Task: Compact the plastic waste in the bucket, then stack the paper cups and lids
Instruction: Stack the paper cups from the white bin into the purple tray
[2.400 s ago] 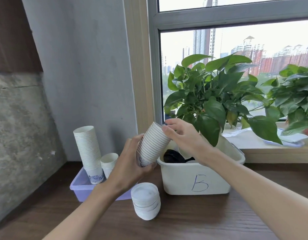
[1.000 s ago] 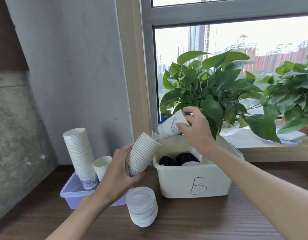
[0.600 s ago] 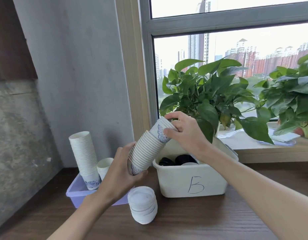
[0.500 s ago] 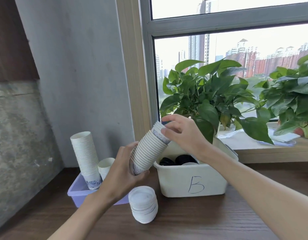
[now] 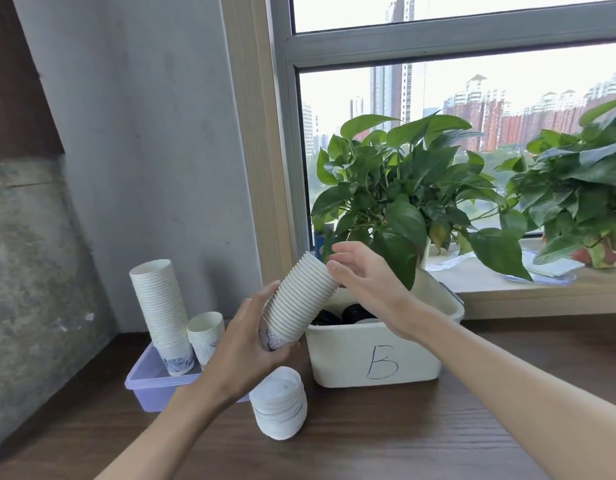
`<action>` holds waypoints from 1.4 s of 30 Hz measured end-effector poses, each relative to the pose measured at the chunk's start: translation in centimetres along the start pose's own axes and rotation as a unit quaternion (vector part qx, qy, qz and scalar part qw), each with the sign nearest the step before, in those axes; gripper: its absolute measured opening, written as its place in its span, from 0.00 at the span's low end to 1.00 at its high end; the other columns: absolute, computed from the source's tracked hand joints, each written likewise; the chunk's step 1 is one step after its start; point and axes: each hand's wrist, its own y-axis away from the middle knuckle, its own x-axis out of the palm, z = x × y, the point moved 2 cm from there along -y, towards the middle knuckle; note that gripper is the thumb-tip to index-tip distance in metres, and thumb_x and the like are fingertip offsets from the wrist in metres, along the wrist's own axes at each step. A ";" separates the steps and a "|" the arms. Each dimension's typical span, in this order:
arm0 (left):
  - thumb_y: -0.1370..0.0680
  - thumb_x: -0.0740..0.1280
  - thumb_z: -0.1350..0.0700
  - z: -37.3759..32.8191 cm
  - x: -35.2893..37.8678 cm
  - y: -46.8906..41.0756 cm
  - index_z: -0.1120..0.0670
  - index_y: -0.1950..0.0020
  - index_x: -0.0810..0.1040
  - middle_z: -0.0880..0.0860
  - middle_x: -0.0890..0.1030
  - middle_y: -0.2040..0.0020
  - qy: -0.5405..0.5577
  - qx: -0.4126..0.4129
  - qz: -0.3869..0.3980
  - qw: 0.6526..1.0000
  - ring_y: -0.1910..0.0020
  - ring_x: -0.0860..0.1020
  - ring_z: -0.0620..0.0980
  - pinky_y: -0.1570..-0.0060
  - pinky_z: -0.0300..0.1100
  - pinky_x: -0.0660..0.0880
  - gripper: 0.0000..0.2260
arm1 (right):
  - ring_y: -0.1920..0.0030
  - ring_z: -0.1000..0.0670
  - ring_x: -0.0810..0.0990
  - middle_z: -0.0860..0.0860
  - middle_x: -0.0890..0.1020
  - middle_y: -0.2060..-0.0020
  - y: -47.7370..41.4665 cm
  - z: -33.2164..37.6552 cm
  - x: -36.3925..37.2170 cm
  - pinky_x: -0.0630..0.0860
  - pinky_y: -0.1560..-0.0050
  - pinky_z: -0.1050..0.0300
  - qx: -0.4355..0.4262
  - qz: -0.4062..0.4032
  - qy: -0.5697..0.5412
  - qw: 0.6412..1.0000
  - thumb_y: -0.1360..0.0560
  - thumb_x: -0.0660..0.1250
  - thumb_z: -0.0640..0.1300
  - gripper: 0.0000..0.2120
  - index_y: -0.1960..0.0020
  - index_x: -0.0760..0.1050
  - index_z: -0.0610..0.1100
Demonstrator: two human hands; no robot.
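Two hands on one tilted stack of white paper cups (image 5: 299, 299): left hand (image 5: 240, 351) grips its base, right hand (image 5: 365, 275) lays relaxed fingers against its rim. I see it held between lavender plastic tray (image 5: 144, 386) and white bin marked B (image 5: 379, 358); leafy potted plant (image 5: 396, 188) close behind.

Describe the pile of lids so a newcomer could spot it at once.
Find the white bin marked B on the dark wooden table. Left of it and nearer the camera stands the pile of lids. Unlike the tall cup stack in the purple tray, it is squat, flat-topped and rests on the table itself.
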 end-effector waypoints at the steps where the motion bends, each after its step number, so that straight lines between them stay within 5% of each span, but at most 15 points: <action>1: 0.33 0.75 0.50 0.2 0.2 -0.1 0.34 0.27 0.62 0.44 0.75 0.36 -0.001 -0.002 0.000 1.000 0.38 0.74 0.40 0.39 0.42 0.75 0.38 | 0.42 0.55 0.77 0.52 0.78 0.42 0.2 -0.4 -0.3 0.73 0.40 0.61 0.005 0.000 0.013 1.000 0.21 0.64 0.46 0.16 0.34 0.70 0.46; 4: 0.32 0.76 0.54 0.7 0.6 -0.3 0.34 0.28 0.62 0.43 0.75 0.36 0.005 -0.010 -0.010 1.000 0.38 0.75 0.40 0.40 0.46 0.76 0.38 | 0.48 0.55 0.78 0.52 0.80 0.47 0.4 -2.5 -2.5 0.73 0.47 0.60 0.042 -0.043 0.112 0.992 0.21 0.62 0.47 0.15 0.35 0.71 0.48; 9: 0.32 0.78 0.57 1.1 1.1 -0.5 0.27 0.32 0.61 0.41 0.74 0.36 0.003 0.004 -0.022 1.000 0.37 0.73 0.37 0.41 0.36 0.71 0.40 | 0.60 0.51 0.76 0.48 0.79 0.57 0.6 -5.9 -5.8 0.72 0.63 0.59 0.116 -0.065 0.257 0.957 0.21 0.59 0.43 0.18 0.32 0.69 0.48; 15: 0.32 0.79 0.58 1.4 1.9 -0.8 0.37 0.29 0.64 0.41 0.75 0.36 0.001 0.007 -0.019 1.000 0.38 0.74 0.35 0.43 0.34 0.72 0.39 | 0.68 0.52 0.71 0.52 0.74 0.67 -0.6 -7.4 -6.3 0.70 0.62 0.55 0.123 -0.077 0.319 0.937 0.22 0.58 0.40 0.16 0.35 0.72 0.44; 19: 0.32 0.79 0.59 1.8 2.0 -1.1 0.40 0.27 0.66 0.42 0.75 0.34 0.012 0.008 -0.018 1.000 0.35 0.74 0.40 0.39 0.43 0.74 0.39 | 0.56 0.48 0.79 0.51 0.81 0.55 -0.7 -7.5 -6.0 0.74 0.58 0.56 0.145 -0.009 0.385 0.911 0.22 0.58 0.43 0.18 0.33 0.72 0.47; 20: 0.32 0.79 0.59 1.8 2.1 -1.1 0.40 0.27 0.66 0.42 0.75 0.34 0.016 0.007 -0.015 1.000 0.34 0.74 0.41 0.38 0.44 0.73 0.39 | 0.52 0.46 0.79 0.49 0.82 0.50 -0.8 -7.4 -5.9 0.74 0.56 0.56 0.154 0.002 0.386 0.909 0.22 0.58 0.44 0.17 0.34 0.73 0.47; 22: 0.32 0.79 0.60 1.9 2.0 -1.2 0.39 0.27 0.66 0.42 0.75 0.34 0.024 0.004 -0.011 1.000 0.34 0.74 0.42 0.37 0.46 0.73 0.39 | 0.57 0.45 0.77 0.47 0.82 0.56 -1.1 -7.5 -5.7 0.69 0.62 0.57 0.156 0.002 0.380 0.912 0.23 0.57 0.43 0.12 0.45 0.77 0.43; 26: 0.32 0.79 0.58 1.9 1.8 -1.2 0.40 0.27 0.66 0.42 0.75 0.33 0.023 0.007 -0.009 1.000 0.33 0.74 0.43 0.36 0.49 0.74 0.38 | 0.69 0.48 0.65 0.46 0.68 0.69 -1.2 -7.8 -5.8 0.57 0.69 0.56 0.150 -0.051 0.362 0.918 0.26 0.58 0.40 0.10 0.65 0.66 0.39; 29: 0.32 0.79 0.60 2.0 1.8 -1.1 0.41 0.27 0.66 0.43 0.75 0.34 0.023 0.004 -0.009 1.000 0.34 0.74 0.44 0.36 0.51 0.75 0.39 | 0.61 0.41 0.78 0.42 0.79 0.60 -1.1 -7.5 -5.9 0.75 0.59 0.50 0.117 -0.096 0.333 0.931 0.28 0.61 0.40 0.09 0.57 0.74 0.34; 32: 0.32 0.79 0.59 1.8 1.7 -0.9 0.39 0.28 0.66 0.43 0.75 0.34 0.022 0.000 -0.003 1.000 0.34 0.75 0.44 0.37 0.53 0.75 0.38 | 0.47 0.39 0.77 0.40 0.81 0.49 -0.5 -6.3 -5.8 0.74 0.47 0.43 0.060 -0.135 0.322 0.935 0.28 0.64 0.37 0.12 0.49 0.76 0.30; 35: 0.33 0.77 0.52 1.5 1.3 -0.6 0.37 0.28 0.65 0.41 0.75 0.34 0.027 -0.005 0.001 1.000 0.35 0.75 0.43 0.37 0.51 0.75 0.37 | 0.49 0.42 0.79 0.42 0.83 0.50 -0.2 -5.4 -5.5 0.74 0.47 0.49 0.015 -0.185 0.269 0.945 0.29 0.64 0.31 0.09 0.52 0.79 0.30; 38: 0.34 0.75 0.46 1.4 0.8 -0.2 0.38 0.28 0.65 0.41 0.75 0.34 0.030 -0.018 0.003 0.999 0.35 0.75 0.43 0.37 0.51 0.75 0.36 | 0.53 0.53 0.81 0.51 0.83 0.55 -0.2 -4.3 -5.1 0.77 0.49 0.61 -0.012 -0.218 0.200 0.955 0.27 0.66 0.32 0.10 0.51 0.83 0.40; 42: 0.34 0.75 0.46 1.6 0.0 0.3 0.37 0.28 0.65 0.42 0.75 0.35 0.019 -0.019 0.008 1.000 0.35 0.75 0.46 0.39 0.54 0.76 0.36 | 0.56 0.54 0.80 0.51 0.82 0.59 -0.5 -2.0 -4.2 0.77 0.53 0.64 -0.062 -0.231 0.113 0.964 0.27 0.67 0.32 0.12 0.47 0.78 0.44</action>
